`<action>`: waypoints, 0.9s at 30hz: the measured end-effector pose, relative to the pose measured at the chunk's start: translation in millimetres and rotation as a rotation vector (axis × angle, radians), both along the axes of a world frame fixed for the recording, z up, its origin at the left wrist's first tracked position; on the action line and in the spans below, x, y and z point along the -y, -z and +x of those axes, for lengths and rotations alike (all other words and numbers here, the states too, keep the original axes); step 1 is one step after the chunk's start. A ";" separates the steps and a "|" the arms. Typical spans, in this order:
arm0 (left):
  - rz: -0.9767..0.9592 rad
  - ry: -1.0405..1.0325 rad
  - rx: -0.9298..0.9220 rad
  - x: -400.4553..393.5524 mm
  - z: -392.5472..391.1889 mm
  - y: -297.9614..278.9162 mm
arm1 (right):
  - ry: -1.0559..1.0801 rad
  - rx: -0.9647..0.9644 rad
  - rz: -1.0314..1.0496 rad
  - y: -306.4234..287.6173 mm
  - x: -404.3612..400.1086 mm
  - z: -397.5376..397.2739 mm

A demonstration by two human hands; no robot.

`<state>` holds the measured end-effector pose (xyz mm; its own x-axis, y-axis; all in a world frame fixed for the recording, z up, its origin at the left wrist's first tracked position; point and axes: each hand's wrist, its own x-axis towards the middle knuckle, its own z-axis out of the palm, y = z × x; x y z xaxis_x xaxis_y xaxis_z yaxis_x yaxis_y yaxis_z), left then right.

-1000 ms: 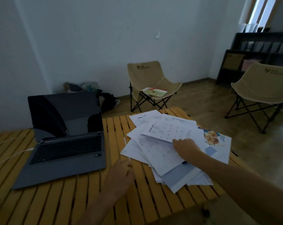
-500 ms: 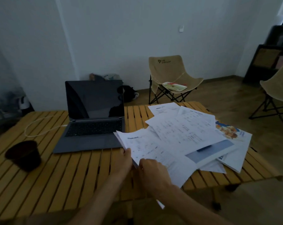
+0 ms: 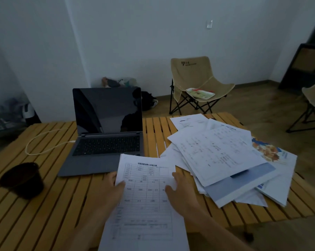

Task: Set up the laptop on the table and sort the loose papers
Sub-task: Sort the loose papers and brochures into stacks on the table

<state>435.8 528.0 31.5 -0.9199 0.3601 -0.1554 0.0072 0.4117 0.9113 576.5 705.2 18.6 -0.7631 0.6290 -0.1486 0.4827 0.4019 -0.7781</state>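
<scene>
A grey laptop [image 3: 106, 142] stands open with a dark screen on the yellow slatted table [image 3: 44, 214]. A white cable [image 3: 42, 142] loops from its left side. I hold one printed form sheet [image 3: 146, 200] up in front of me, just right of the laptop's front edge. My left hand [image 3: 109, 194] grips its left edge with the thumb on top. My right hand [image 3: 182, 192] holds its right edge. A messy pile of loose papers [image 3: 218, 156] with a blue-edged booklet and a colourful leaflet [image 3: 272, 154] covers the table's right part.
A dark cup [image 3: 22, 180] stands on the table at the left. Behind the table is a beige folding chair [image 3: 196, 82] with a tray on its seat. A second chair [image 3: 314, 100] and a dark shelf [image 3: 305, 66] are at the right.
I pulled one form sheet off the left of the pile and lifted it toward me with both hands. The view has shifted left and back, showing the cup.
</scene>
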 end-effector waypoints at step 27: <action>0.199 0.018 -0.126 23.4 37.1 -50.8 | -0.074 -0.371 -0.352 -81.1 4.8 22.2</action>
